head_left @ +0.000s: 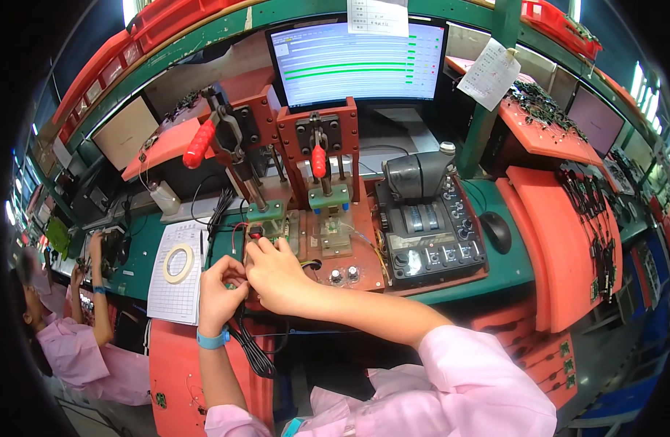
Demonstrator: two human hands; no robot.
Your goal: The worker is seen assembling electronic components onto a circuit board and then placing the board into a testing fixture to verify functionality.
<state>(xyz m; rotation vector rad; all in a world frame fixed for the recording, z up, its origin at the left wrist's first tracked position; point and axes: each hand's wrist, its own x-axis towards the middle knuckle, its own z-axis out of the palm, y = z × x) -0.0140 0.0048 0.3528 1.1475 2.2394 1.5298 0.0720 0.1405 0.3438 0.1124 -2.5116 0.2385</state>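
Observation:
My left hand (220,295), with a blue band at the wrist, is closed on a small green circuit board (231,285), most of it covered by the fingers. A bundled black cable (252,353) hangs just below this hand. My right hand (280,277) reaches across beside it, fingers bent together at the front of the left toggle-clamp fixture (268,211). Whatever those fingers pinch is hidden. A small black and red part (255,232) shows just beyond the fingertips. The fixture's red handle (199,144) stands raised and tilted left.
A second clamp fixture (330,197) with a red handle stands to the right, then a black control unit (430,229) and a mouse (495,231). Left lies a form sheet (173,295) with a tape roll (178,263). Behind is a monitor (357,65). A co-worker (76,342) sits far left.

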